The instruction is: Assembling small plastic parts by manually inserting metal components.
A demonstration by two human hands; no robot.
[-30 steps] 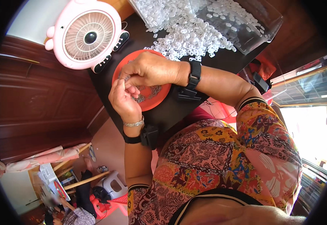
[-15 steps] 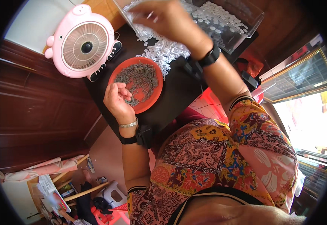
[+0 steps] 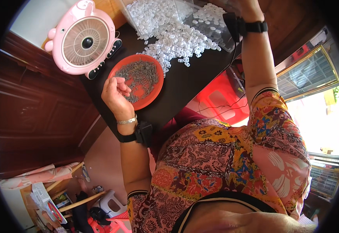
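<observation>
My left hand (image 3: 117, 94) is at the left rim of a round orange dish (image 3: 152, 99), palm turned up and fingers curled. Whatever those fingers may hold is hidden. Small dark grey screw-like pieces (image 3: 144, 73) lie heaped in the dish. Beyond it, a loose pile of small white plastic pieces (image 3: 177, 43) spreads over the black table (image 3: 179, 87). My right hand (image 3: 251, 8) reaches to the far right, over the end of a clear plastic box (image 3: 228, 43); its fingers are cut off by the picture's upper edge.
A pink pig-shaped fan (image 3: 60, 52) stands left of the dish. More white pieces (image 3: 154, 15) fill the clear box's left part. Beside the table is a red plastic stool (image 3: 220, 99). Another person's hand (image 3: 47, 217) shows at lower left, near a shelf.
My right hand has swung right, from above the box's left part to its far right end, uncovering the white pile. My left hand stays by the dish, fingers still curled.
</observation>
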